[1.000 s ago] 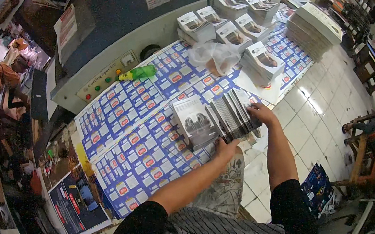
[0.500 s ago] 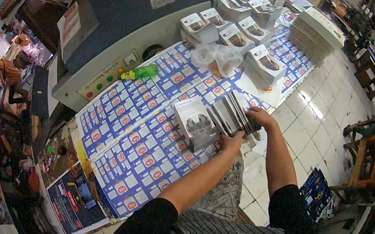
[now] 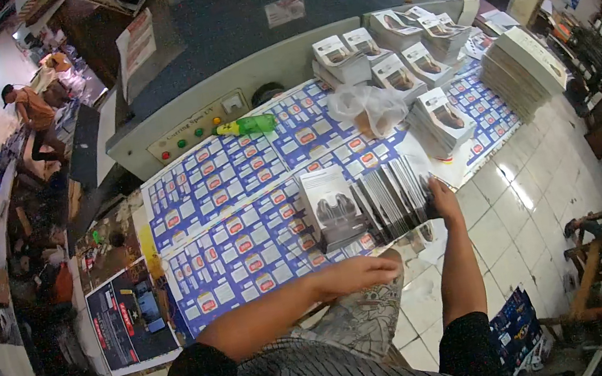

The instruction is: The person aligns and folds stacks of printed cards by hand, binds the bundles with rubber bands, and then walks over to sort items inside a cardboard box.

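Note:
A row of thin booklets [image 3: 392, 200] stands on edge, fanned out across the near right of the table. My right hand [image 3: 442, 200] grips its right end, with the fingers partly hidden by the booklets. Against the left end of the row lies a stack of booklets [image 3: 334, 206] with a grey picture on its white cover. My left hand [image 3: 363, 272] is off the booklets, fingers stretched out over my knee in patterned cloth [image 3: 362, 313], and holds nothing.
Blue printed sheets [image 3: 243, 221] cover the table. Behind the row are a crumpled clear plastic bag [image 3: 371, 108], a green bottle [image 3: 249, 126] and several booklet stacks [image 3: 439, 121]. A grey machine panel [image 3: 195, 126] borders the far side. Another person [image 3: 34, 113] stands far left.
My left hand has let go of the booklet row and drawn back toward me, over my knee. My right hand stays at the row's right end. The whole view has shifted slightly.

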Demonstrator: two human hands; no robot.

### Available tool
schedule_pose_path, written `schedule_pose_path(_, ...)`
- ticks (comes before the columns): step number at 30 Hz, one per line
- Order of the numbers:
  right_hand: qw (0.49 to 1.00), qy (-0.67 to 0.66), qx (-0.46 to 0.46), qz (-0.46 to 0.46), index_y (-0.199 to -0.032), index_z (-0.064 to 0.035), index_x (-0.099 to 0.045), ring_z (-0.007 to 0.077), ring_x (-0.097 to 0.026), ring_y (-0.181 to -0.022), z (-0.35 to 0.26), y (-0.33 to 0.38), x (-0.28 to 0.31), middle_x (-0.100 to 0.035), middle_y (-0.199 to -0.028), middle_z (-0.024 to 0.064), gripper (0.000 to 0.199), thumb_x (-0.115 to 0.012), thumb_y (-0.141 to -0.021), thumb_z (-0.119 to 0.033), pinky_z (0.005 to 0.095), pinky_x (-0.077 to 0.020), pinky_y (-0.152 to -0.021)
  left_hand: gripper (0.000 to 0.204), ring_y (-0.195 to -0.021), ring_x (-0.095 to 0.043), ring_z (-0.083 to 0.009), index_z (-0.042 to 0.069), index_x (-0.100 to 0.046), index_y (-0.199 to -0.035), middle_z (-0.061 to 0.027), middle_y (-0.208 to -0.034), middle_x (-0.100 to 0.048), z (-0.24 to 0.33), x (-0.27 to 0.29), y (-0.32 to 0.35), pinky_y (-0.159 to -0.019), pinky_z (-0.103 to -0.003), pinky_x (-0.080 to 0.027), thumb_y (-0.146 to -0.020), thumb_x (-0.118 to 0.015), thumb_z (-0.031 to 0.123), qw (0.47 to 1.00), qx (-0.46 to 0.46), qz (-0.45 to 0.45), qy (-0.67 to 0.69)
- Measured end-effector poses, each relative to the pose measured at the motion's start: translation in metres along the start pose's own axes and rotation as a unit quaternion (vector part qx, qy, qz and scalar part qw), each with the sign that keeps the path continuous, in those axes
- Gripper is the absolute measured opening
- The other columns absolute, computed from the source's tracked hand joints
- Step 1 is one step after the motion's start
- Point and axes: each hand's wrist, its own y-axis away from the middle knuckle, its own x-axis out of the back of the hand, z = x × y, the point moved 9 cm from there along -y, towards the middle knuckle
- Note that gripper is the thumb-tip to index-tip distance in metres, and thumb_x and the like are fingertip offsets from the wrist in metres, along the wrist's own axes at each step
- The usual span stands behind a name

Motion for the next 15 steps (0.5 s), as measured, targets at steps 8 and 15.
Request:
schedule_pose_path(8, 0.918, -0.158, 0.273, -0.240, -0.130, 0.0044, -0.050, 0.0251, -0.046, -0.128, -0.231, 0.147, -0.050, -0.053, -0.134, 0.0171, 0.050, -0.058, -0.091, -0.026, 0.0384, -0.0322, -0.109, 0.057, -0.123, -0.052, -0.0279, -0.001, -0.055, -0.127, -0.0162, -0.134, -0.054, 0.188, -0.037, 0.241, -0.100, -0.043, -0.039, -0.088, -0.064, 0.039, 0.874, -0.428, -0.202, -0.113)
schedule_pose_path(15, 0.356, -0.305, 0.645, -0.603, -0.093, -0.0051, -0.064, 0.0296, -0.063, -0.092, -0.400, 0.436, -0.002, -0.065, -0.093, 0.0098, 0.031, -0.050, -0.097, -0.032, 0.0495, -0.0456, -0.092, 0.027, -0.085, -0.058, -0.0285, 0.008, -0.066, -0.103, -0.0100, -0.095, -0.059, 0.251, -0.114, 0.337, -0.084, -0.048, -0.044, -0.095, -0.057, 0.032, 0.811, -0.508, -0.201, -0.208)
